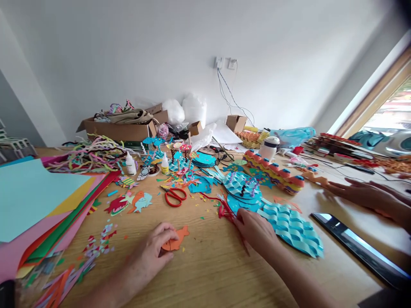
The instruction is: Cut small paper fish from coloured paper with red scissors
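My left hand [156, 246] rests on the table with its fingers curled over an orange paper fish [176, 241], whose tail sticks out to the right. My right hand [255, 231] is closed at a bundle of thin red paper strips [226, 209]; its fingertips are partly hidden. Right beside that hand lies a woven blue paper fish body [289, 226], with round blue paper pieces [244, 201] behind it. Red-handled scissors [174, 196] lie beyond my hands, apart from both. Several cut-out paper fish [141, 201] are to the left of the scissors.
Coloured paper sheets [38, 192] are stacked at left. Two glue bottles [130, 164] stand behind, near pipe cleaners [83, 158]. Egg cartons [272, 171] and a white-lidded container [269, 149] stand at back right. Another person's hands [362, 196] rest near a dark phone-like device [356, 244].
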Available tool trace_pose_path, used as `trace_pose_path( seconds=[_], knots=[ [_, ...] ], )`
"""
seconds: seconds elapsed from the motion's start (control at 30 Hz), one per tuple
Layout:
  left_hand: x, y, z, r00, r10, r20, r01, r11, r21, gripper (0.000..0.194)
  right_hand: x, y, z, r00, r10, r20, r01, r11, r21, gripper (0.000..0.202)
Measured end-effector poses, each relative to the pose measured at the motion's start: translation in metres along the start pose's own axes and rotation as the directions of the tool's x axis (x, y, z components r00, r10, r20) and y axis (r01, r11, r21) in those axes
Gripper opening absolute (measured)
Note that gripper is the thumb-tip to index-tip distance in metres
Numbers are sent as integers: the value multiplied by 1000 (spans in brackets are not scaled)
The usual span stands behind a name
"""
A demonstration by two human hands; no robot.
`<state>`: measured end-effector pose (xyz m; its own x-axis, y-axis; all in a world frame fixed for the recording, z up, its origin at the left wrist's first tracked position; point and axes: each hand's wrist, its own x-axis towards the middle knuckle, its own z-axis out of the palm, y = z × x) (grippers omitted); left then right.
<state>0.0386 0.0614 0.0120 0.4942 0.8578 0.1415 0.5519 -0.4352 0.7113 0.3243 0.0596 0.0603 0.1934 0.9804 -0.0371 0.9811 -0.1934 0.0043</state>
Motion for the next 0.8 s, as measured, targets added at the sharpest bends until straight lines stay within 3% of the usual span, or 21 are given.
trace_pose_path(
  seconds=[0.27,0.4,0.5,0.57,0.63,0.73,0.8],
  knots=[
    [0,4,1,1000,2,-30,-1,999,41,40,0,-12,-2,998,10,63,-6,998,-60,26],
    [2,9,-2,999,3,-41,0,998,59,41,-1,-9,-7,998,68,-15,-69,997,-37,27],
    [3,10,-4,1000,-7,-27,8,998,69,40,-4,-6,-11,988,62,-138,-59,998,31,23],
    [3,10,-4,1000,-8,-17,10,997,78,39,-5,-5,-12,966,22,-258,9,993,120,26],
    [3,8,-3,1000,3,-18,-1,997,77,38,-6,-8,-12,922,-62,-383,155,963,218,31],
    [2,4,0,999,28,-36,-26,998,64,34,-7,-22,-13,836,-194,-513,408,844,347,33],
    [1,3,1,998,48,-49,-45,997,57,28,-8,-36,-17,833,-219,-509,480,744,465,32]
  ],
)
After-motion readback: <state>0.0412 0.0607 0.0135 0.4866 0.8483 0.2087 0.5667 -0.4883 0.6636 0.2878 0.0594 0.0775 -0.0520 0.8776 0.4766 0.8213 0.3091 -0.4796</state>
